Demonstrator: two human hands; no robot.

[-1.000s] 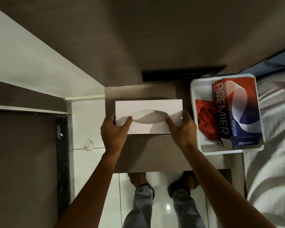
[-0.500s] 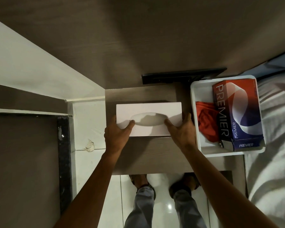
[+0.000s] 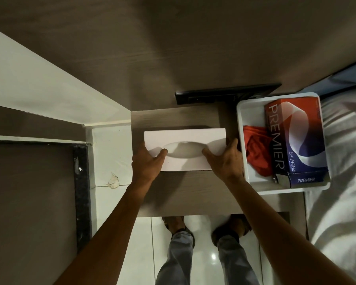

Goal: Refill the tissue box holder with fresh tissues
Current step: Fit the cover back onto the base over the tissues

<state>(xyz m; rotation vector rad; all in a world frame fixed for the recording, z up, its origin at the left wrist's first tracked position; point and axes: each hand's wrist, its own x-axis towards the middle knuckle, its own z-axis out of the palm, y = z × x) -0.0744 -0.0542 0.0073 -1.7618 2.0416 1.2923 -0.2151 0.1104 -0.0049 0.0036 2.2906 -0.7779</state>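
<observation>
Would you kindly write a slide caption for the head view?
Both hands, left and right, grip a white tissue holder beside a tray holding a fresh tissue box.

We look down on a small wood-grain bedside table (image 3: 189, 194) at frame centre, glossy white floor tiles (image 3: 206, 254) below it, rumpled white bedding (image 3: 341, 182) at right, dim brown wall panelling (image 3: 173, 48) above.

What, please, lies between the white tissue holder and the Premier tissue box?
In the head view, the right hand, the white tray wall and a red cloth lie between the tissue holder and the Premier box.
</observation>
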